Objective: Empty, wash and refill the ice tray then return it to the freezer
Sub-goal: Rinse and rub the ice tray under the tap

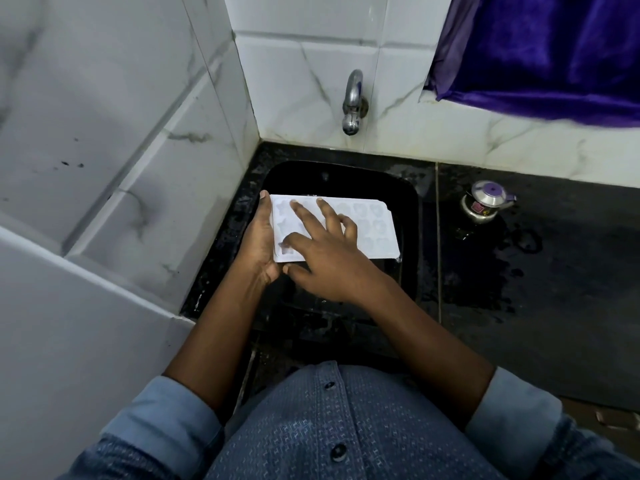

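Observation:
A white ice tray [374, 230] with shaped cells lies flat over the black sink [408, 202], cells facing up. My left hand [259, 240] grips the tray's left end, the thumb along its edge and the fingers hidden beneath. My right hand [325, 251] rests on top of the tray's left half with fingers spread and straight, touching the cells. The chrome tap [352, 102] juts from the tiled wall above the sink; no water runs from it.
A small steel pot with a purple lid [485, 200] stands on the wet black counter [554, 258] right of the sink. White marble tiles close in the left side and the back. A purple cloth [554, 53] hangs at the upper right.

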A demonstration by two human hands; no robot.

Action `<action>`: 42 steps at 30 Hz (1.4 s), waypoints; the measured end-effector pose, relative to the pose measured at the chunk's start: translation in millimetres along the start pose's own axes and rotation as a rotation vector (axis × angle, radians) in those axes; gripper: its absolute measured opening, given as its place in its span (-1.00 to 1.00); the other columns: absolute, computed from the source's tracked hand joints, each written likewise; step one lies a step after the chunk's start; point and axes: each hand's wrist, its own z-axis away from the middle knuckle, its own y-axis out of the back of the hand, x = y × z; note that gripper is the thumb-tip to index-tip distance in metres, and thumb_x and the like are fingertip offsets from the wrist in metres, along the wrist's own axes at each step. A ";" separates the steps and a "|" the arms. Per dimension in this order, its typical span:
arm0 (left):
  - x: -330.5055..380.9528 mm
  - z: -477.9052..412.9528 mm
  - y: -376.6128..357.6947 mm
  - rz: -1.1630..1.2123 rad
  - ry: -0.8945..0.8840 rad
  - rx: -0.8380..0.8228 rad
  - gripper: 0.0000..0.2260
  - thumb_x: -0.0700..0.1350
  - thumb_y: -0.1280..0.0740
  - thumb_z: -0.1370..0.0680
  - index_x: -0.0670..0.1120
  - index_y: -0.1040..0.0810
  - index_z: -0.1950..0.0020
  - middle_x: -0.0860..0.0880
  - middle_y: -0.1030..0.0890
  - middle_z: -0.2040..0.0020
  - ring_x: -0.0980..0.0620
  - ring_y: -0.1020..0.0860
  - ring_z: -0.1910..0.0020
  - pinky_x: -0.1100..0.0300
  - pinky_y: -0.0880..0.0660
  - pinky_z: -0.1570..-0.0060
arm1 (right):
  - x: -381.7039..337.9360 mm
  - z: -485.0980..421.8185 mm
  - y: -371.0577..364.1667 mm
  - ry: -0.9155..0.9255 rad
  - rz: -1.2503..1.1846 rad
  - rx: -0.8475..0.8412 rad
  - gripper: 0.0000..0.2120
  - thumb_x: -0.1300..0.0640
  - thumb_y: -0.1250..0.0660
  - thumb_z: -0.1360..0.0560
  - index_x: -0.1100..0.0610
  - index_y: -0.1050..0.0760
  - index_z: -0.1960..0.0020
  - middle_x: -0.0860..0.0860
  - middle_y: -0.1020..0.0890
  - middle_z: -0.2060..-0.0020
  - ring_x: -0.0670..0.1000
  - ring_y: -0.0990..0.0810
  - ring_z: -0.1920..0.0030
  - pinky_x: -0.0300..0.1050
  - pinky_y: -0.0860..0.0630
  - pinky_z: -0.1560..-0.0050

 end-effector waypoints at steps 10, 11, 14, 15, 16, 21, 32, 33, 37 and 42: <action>22.2 -2.3 1.9 -0.092 -0.118 0.059 -0.36 0.34 0.04 -0.71 -0.10 -0.62 -0.27 -0.14 -0.76 -0.12 -0.11 -0.75 -0.05 0.01 -0.66 0.07 | 57.4 1.5 27.9 -0.197 -0.355 0.621 -0.83 0.05 -0.38 -0.57 0.00 -0.63 -0.14 -0.10 -0.59 -0.35 0.06 -0.44 -0.41 -0.06 -0.19 -0.23; 25.5 -1.8 1.6 -0.103 -0.133 0.071 -0.38 0.33 0.04 -0.72 -0.08 -0.63 -0.25 -0.12 -0.77 -0.09 -0.10 -0.76 -0.02 0.00 -0.66 0.08 | 72.0 -2.2 29.9 -0.274 -0.338 0.616 -0.80 0.05 -0.37 -0.58 0.01 -0.61 -0.19 -0.08 -0.61 -0.32 0.10 -0.47 -0.38 -0.02 -0.25 -0.25; 34.2 -0.2 1.3 -0.108 -0.154 0.085 -0.39 0.33 0.01 -0.71 -0.08 -0.61 -0.30 -0.13 -0.75 -0.16 -0.13 -0.75 -0.08 -0.02 -0.66 0.06 | 108.9 -9.8 35.0 -0.499 -0.366 0.525 -0.67 0.00 -0.34 -0.58 0.05 -0.58 -0.31 0.02 -0.63 -0.30 0.20 -0.52 -0.35 0.16 -0.43 -0.35; 36.4 0.3 0.7 -0.113 -0.156 0.078 -0.39 0.33 0.00 -0.71 -0.08 -0.61 -0.30 -0.13 -0.75 -0.16 -0.13 -0.75 -0.08 -0.02 -0.66 0.06 | 117.3 -11.2 36.1 -0.545 -0.404 0.491 -0.63 -0.01 -0.34 -0.59 0.08 -0.57 -0.35 0.06 -0.62 -0.33 0.21 -0.53 -0.36 0.17 -0.45 -0.37; 38.1 0.2 -0.4 -0.113 -0.157 0.070 -0.40 0.33 0.00 -0.71 -0.08 -0.62 -0.29 -0.13 -0.75 -0.15 -0.13 -0.75 -0.08 -0.02 -0.66 0.06 | 124.7 -12.3 36.1 -0.581 -0.443 0.452 -0.61 0.01 -0.33 -0.61 0.12 -0.55 -0.39 0.10 -0.61 -0.36 0.21 -0.54 -0.37 0.13 -0.46 -0.39; 47.5 -3.0 -8.2 -0.135 -0.175 0.087 -0.39 0.34 -0.03 -0.70 -0.09 -0.63 -0.29 -0.15 -0.74 -0.17 -0.15 -0.74 -0.08 -0.04 -0.66 0.05 | 141.4 -14.2 34.4 -0.664 -0.671 0.364 -0.70 0.14 -0.27 -0.67 0.31 -0.62 -0.26 0.15 -0.68 -0.03 0.11 -0.62 -0.05 0.02 -0.51 -0.12; 57.4 -22.6 -23.0 -0.227 -0.240 0.190 -0.55 0.13 -0.10 -0.73 -0.12 -0.67 -0.25 -0.15 -0.76 -0.11 -0.13 -0.76 0.02 0.03 -0.68 0.14 | 140.4 -40.5 43.2 -0.707 -1.055 0.486 -0.72 0.29 -0.26 -0.62 0.07 -0.65 0.16 0.04 -0.72 0.21 0.08 -0.67 0.17 -0.02 -0.57 0.14; 59.2 -24.0 -24.3 -0.229 -0.255 0.225 -0.58 0.08 -0.12 -0.72 -0.14 -0.66 -0.24 -0.17 -0.76 -0.09 -0.14 -0.75 0.04 0.04 -0.68 0.19 | 141.4 -42.0 44.9 -0.708 -1.071 0.491 -0.73 0.29 -0.28 -0.61 0.07 -0.66 0.16 0.03 -0.72 0.20 0.09 -0.69 0.13 0.02 -0.59 0.09; 68.5 -30.4 -28.3 -0.293 -0.343 0.336 -0.72 0.01 -0.20 -0.50 -0.15 -0.58 0.01 -0.17 -0.65 0.07 -0.15 -0.65 0.13 -0.01 -0.60 0.18 | 146.8 -45.7 44.5 -0.698 -1.127 0.545 -0.78 0.29 -0.33 -0.60 0.08 -0.69 0.10 0.08 -0.77 0.08 0.14 -0.74 -0.02 0.19 -0.66 -0.12; 75.6 -43.5 -32.8 -0.414 -0.367 0.304 -0.71 -0.07 -0.19 -0.49 -0.18 -0.63 0.02 -0.13 -0.71 0.04 -0.18 -0.69 0.06 -0.13 -0.67 0.03 | 145.7 -47.4 50.4 -0.665 -1.053 0.723 -0.75 0.31 -0.32 -0.59 0.05 -0.64 0.16 0.01 -0.68 0.19 0.00 -0.60 0.14 -0.05 -0.54 0.05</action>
